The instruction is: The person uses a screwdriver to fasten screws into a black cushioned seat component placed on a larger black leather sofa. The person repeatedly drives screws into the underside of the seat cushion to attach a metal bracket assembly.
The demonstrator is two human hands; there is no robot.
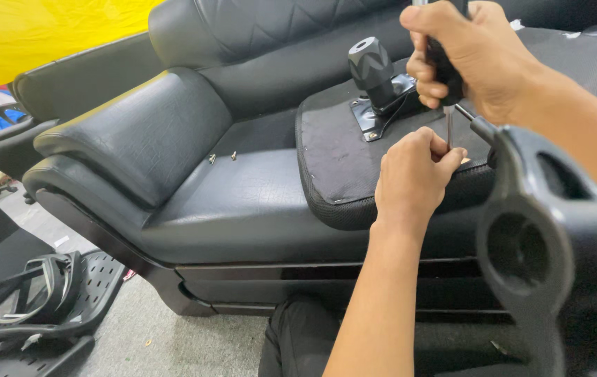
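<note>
L hand (413, 174) comes up from below, forearm near vertical, fingers curled shut, tips pinched round the screwdriver (445, 84) shaft just above the seat base (337, 157). R hand (476, 56) enters from right, fist clamped on the black handle, tool held upright, tip down at the base's right edge. Base lies upside down on a black sofa (193, 181), metal plate w/ knob (375, 73) near its middle. Two screws (222, 157) lie loose on the sofa, left of base. Armrest (549, 237) at right foreground.
</note>
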